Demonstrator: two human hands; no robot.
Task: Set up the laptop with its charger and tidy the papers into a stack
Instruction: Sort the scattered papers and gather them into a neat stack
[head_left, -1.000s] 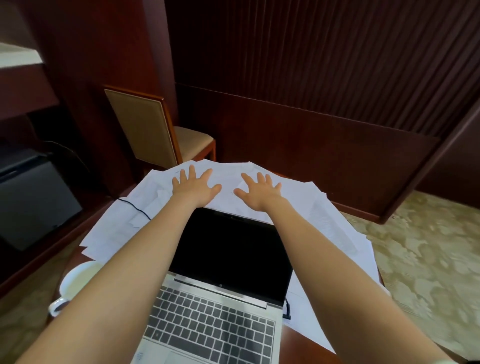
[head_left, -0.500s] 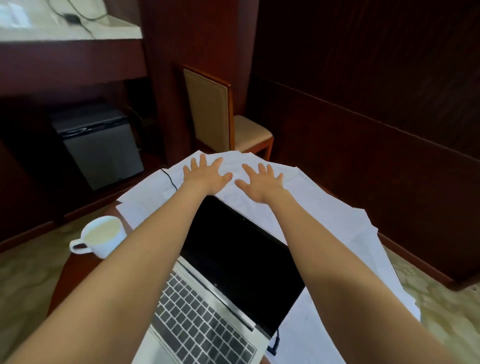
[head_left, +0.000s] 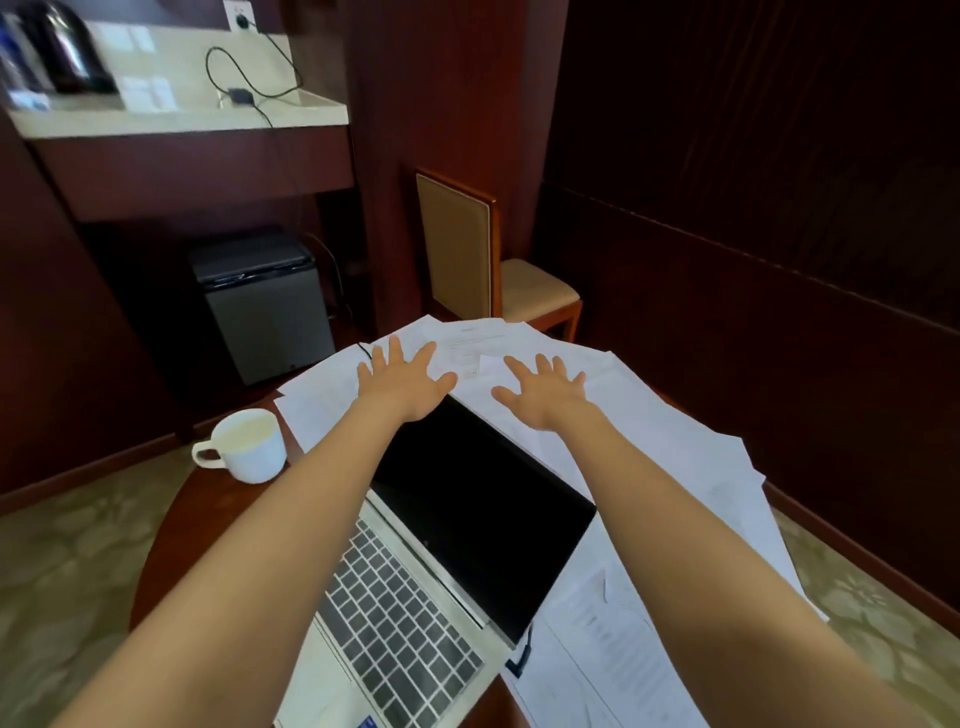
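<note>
Papers (head_left: 649, 441) lie fanned across the table behind and right of the open laptop (head_left: 467, 519). Left hand (head_left: 402, 382) and right hand (head_left: 543, 389) reach over them, fingers spread, grasping nothing

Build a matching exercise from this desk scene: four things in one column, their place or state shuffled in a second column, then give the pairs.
Things
1. laptop
2. mug
3. papers
4. charger

Place or state
A. on the shelf, cord looping up to the wall socket
B. scattered loosely, not yet stacked
C. open, screen dark
D. standing on the bare table, left of the keyboard

Pairs: 1-C, 2-D, 3-B, 4-A
</note>
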